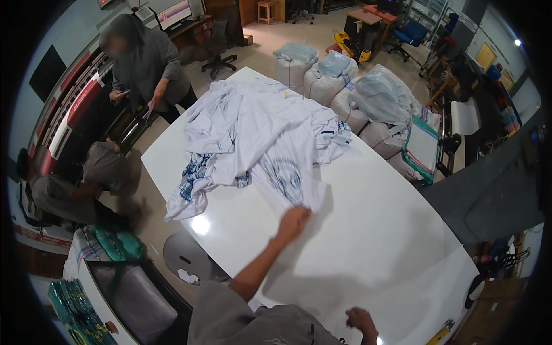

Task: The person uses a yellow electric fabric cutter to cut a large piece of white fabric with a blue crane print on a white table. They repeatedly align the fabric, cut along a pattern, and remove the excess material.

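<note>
We judge the step in hand to be drawing one printed shirt (290,172) off the pile (253,123) at the table's (374,241) far end; next it wants a steady pull toward the near edge. Our left hand (293,222) pinches the shirt's hem, the cloth fanning away beyond the fingers. Our right hand (359,318) rests curled at the near edge, holding nothing.

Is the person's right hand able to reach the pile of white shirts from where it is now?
Probably yes, with a long stretch. The right hand sits low at the near table edge, with only bare white tabletop between it and the pile of white shirts, whose near hem the left hand touches.
</note>
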`<action>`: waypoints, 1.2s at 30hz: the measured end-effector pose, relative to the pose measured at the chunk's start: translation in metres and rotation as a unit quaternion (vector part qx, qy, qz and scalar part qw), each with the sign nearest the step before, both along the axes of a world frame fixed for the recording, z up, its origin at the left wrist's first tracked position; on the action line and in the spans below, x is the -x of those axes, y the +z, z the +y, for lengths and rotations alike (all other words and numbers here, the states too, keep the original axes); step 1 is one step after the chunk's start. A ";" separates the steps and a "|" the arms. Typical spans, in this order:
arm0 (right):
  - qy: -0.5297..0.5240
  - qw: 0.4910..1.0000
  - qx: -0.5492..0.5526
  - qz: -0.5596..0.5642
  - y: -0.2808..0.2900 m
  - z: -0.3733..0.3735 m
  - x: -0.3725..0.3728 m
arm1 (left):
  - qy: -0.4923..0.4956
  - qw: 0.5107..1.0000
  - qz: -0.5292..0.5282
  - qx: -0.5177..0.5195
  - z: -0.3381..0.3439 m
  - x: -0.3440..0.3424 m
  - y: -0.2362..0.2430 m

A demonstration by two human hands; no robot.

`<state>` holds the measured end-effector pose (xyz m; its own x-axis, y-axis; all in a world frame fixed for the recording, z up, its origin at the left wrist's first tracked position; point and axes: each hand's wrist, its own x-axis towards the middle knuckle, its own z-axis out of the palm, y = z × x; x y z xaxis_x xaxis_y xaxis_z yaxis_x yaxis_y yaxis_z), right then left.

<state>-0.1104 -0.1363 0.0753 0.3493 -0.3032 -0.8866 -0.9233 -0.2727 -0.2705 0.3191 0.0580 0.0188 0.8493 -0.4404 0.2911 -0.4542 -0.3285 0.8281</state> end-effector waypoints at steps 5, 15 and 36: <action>-0.130 0.934 0.048 -0.329 -0.065 0.002 -0.122 | -0.139 0.988 0.021 0.058 0.011 0.136 0.038; -0.242 0.909 -0.246 -0.234 -0.016 0.042 -0.231 | -0.085 0.992 0.057 0.075 0.058 0.138 0.042; -0.589 0.562 -0.033 -0.580 0.167 -0.243 0.093 | 0.302 0.872 0.001 -0.386 0.120 -0.135 -0.019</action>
